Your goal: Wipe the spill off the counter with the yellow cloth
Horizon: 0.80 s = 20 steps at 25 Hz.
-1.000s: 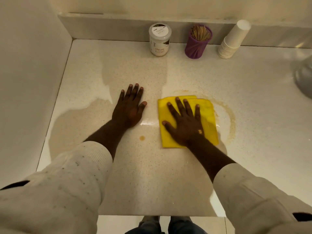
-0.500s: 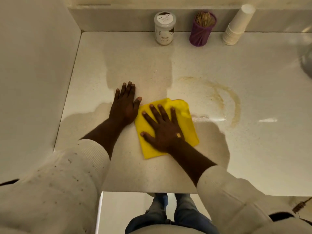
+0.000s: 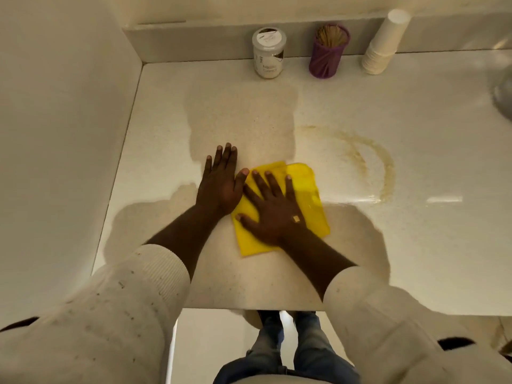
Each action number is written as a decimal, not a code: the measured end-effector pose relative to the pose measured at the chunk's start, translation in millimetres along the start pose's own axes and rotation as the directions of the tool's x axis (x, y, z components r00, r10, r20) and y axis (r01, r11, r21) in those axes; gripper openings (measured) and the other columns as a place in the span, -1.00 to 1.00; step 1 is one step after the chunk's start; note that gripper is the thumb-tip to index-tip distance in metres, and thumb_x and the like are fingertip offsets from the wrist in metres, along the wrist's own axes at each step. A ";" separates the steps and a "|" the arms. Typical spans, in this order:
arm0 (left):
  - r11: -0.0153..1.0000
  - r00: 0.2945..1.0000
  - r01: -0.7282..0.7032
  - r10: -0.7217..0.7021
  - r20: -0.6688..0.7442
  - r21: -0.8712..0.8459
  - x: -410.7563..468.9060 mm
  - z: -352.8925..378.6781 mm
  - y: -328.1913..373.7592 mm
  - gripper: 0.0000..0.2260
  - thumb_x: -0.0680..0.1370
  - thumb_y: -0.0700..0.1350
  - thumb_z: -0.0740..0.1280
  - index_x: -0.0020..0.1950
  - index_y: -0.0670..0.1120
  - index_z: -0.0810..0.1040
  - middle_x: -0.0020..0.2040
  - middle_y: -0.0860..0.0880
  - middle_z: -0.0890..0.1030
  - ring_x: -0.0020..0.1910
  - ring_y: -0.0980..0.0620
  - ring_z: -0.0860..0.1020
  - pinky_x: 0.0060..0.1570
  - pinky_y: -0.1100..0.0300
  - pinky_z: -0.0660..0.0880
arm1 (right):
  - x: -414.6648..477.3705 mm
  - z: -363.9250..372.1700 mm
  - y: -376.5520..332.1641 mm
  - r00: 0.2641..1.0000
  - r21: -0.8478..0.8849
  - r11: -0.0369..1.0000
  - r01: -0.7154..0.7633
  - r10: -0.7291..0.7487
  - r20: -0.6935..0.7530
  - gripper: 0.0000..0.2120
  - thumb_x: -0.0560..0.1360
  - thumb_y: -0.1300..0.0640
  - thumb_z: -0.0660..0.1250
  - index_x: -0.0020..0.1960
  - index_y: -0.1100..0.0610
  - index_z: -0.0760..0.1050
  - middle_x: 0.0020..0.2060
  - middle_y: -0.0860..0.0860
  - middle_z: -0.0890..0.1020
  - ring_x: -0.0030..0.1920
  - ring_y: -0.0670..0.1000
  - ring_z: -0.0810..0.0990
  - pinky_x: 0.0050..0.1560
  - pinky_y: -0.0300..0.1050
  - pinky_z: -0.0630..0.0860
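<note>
The yellow cloth point(image 3: 304, 189) is pressed flat onto the pale desk point(image 3: 415, 231) under the right hand point(image 3: 274, 212), whose fingers point(image 3: 273, 184) are spread wide and released, not clenched around the fabric. The left hand point(image 3: 219, 184) is laid palm-down on the bare desk just beside the cloth, fingers extended and held together, with the thumb touching the cloth's left edge. A brownish curved spill point(image 3: 385, 167) is seen on the desk to the right of the cloth, apart from it. Along the back ledge, 3 things are stood upright: a white-lidded jar point(image 3: 268, 52), a purple holder point(image 3: 328, 51) filled with thin sticks, and a stack of white cups point(image 3: 383, 44). Both forearms are covered by cream sleeves point(image 3: 124, 314).
</note>
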State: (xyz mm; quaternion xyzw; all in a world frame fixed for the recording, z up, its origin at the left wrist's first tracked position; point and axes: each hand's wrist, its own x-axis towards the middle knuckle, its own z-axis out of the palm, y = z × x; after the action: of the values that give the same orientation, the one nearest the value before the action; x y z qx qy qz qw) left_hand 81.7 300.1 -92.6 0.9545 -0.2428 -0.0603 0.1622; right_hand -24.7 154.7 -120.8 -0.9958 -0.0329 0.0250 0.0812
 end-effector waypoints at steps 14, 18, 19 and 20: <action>0.999 0.995 -0.004 -0.001 0.101 0.046 27.6 33.1 70.1 -0.29 0.64 0.31 -0.13 0.64 -0.11 -0.14 0.67 -0.07 -0.12 0.64 -0.02 -0.19 0.61 -0.07 -0.16 | -44.9 -44.1 225.2 0.806 0.015 0.806 -0.592 0.592 -0.016 -0.22 0.52 -0.50 -0.21 0.65 -0.16 -0.09 0.66 0.03 -0.01 0.63 0.15 -0.11 0.52 0.42 -0.19; 0.996 0.997 0.034 -0.040 0.072 0.088 33.7 27.4 63.7 -0.28 0.64 0.30 -0.09 0.64 -0.12 -0.12 0.67 -0.09 -0.08 0.64 -0.04 -0.15 0.61 -0.07 -0.15 | -14.2 -32.6 166.3 0.936 0.008 0.936 -0.352 0.352 -0.012 -0.24 0.56 -0.48 -0.16 0.65 -0.15 -0.09 0.65 0.04 0.00 0.63 0.18 -0.07 0.51 0.43 -0.19; 0.995 0.997 0.040 -0.045 0.058 0.092 36.2 25.3 61.7 -0.28 0.64 0.31 -0.09 0.64 -0.12 -0.11 0.67 -0.10 -0.07 0.64 -0.05 -0.13 0.61 -0.08 -0.15 | -19.8 -28.1 155.4 0.958 0.004 0.959 -0.285 0.285 -0.021 -0.25 0.56 -0.48 -0.13 0.65 -0.15 -0.08 0.65 0.03 0.00 0.63 0.16 -0.06 0.52 0.42 -0.18; 0.994 0.997 0.051 -0.055 0.044 0.093 39.9 23.3 58.7 -0.28 0.63 0.31 -0.09 0.64 -0.13 -0.09 0.66 -0.10 -0.05 0.64 -0.05 -0.12 0.61 -0.08 -0.14 | -27.6 -24.8 151.6 0.972 0.004 0.973 -0.232 0.232 -0.035 -0.25 0.56 -0.48 -0.10 0.65 -0.16 -0.08 0.65 0.01 0.00 0.63 0.15 -0.06 0.53 0.41 -0.16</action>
State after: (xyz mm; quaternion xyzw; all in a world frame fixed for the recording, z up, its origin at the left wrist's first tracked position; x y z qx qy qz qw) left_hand 86.1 225.7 -96.0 0.9654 -0.2235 -0.0757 0.1107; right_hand -41.5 -0.5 -119.9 -0.9931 0.0853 0.0170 0.0782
